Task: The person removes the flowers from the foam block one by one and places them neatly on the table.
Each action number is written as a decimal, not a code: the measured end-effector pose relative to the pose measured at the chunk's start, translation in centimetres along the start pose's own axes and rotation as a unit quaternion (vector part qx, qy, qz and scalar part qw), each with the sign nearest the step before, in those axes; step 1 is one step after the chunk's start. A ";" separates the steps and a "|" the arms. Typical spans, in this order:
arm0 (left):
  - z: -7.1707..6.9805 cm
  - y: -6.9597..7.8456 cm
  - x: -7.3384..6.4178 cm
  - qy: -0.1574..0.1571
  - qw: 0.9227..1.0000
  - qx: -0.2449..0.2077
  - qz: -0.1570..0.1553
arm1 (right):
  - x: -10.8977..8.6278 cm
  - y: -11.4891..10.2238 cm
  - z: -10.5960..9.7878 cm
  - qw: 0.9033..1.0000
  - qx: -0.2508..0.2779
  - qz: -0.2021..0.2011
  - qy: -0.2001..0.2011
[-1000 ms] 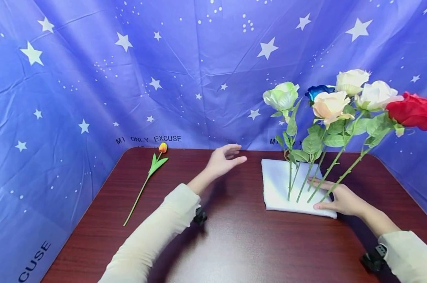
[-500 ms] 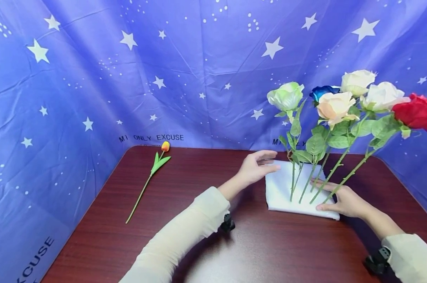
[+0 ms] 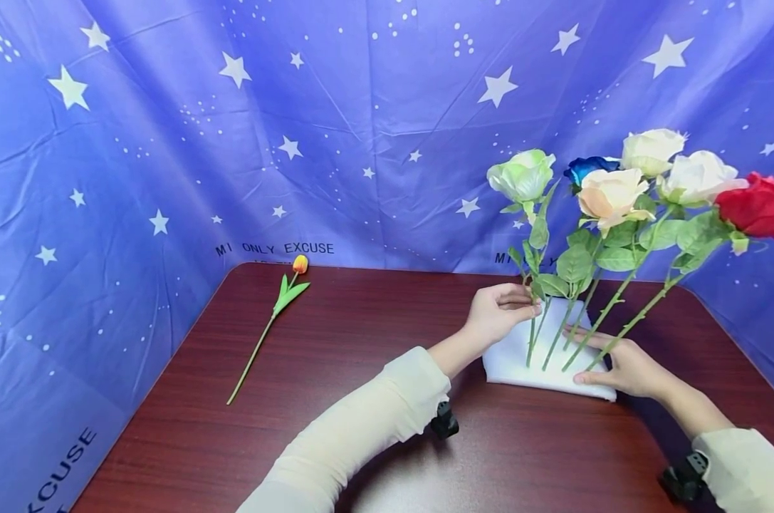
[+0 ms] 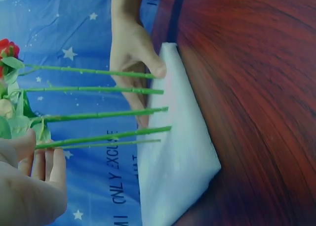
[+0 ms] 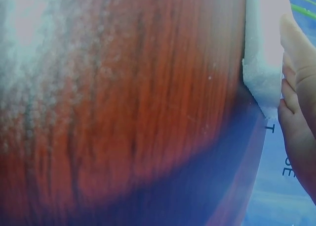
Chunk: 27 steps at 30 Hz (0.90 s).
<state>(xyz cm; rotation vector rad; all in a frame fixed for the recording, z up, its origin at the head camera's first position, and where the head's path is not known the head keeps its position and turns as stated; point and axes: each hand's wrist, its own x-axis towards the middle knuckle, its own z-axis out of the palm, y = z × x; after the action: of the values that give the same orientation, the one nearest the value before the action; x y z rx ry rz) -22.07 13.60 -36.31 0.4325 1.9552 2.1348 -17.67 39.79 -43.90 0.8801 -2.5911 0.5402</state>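
Observation:
Several artificial roses stand with their stems stuck in a white foam block [image 3: 505, 360] on the right of the table. My left hand [image 3: 494, 313] has its thumb and fingers round the upper stem of the pale green rose [image 3: 523, 176], the leftmost one, just below its leaves. That stem [image 4: 98, 138] runs from my fingers down to the foam in the left wrist view. My right hand [image 3: 631, 367] rests on the block's right part with fingers spread, thumb [image 4: 157, 67] near the front, beside the stem of the red rose [image 3: 761, 206].
A yellow-orange tulip [image 3: 300, 265] with green leaves lies on the left of the dark red wooden table [image 3: 361, 335]. Blue [image 3: 593, 169], peach [image 3: 611, 194] and white roses crowd above the foam. A star-printed blue cloth [image 3: 374, 142] hangs behind the table.
My left hand has moved right from mid-table to the pale green rose and its fingers have come round the stem. The right hand has stayed on the foam block.

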 end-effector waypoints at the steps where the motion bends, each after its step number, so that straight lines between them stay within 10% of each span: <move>1: 0.1 0.0 0.0 0.009 1.000 0.009 0.004 | 0.0 0.0 0.0 1.000 0.001 0.000 0.000; 9: 0.2 0.0 -0.4 0.066 0.996 0.060 0.014 | 0.0 0.0 0.0 1.000 0.005 0.010 -0.006; 19: -0.3 0.1 -0.8 0.033 0.999 0.013 0.041 | -0.1 0.0 0.1 1.000 0.015 -0.007 0.005; 27: -0.7 0.3 -1.0 0.018 0.994 0.074 0.073 | 0.0 0.1 0.0 1.000 0.013 -0.013 0.003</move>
<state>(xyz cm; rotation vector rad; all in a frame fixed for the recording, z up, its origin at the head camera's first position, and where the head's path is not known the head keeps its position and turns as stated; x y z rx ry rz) -21.39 12.55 -36.13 0.5836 2.1730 2.1041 -17.71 39.84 -43.89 0.9182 -2.5681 0.5700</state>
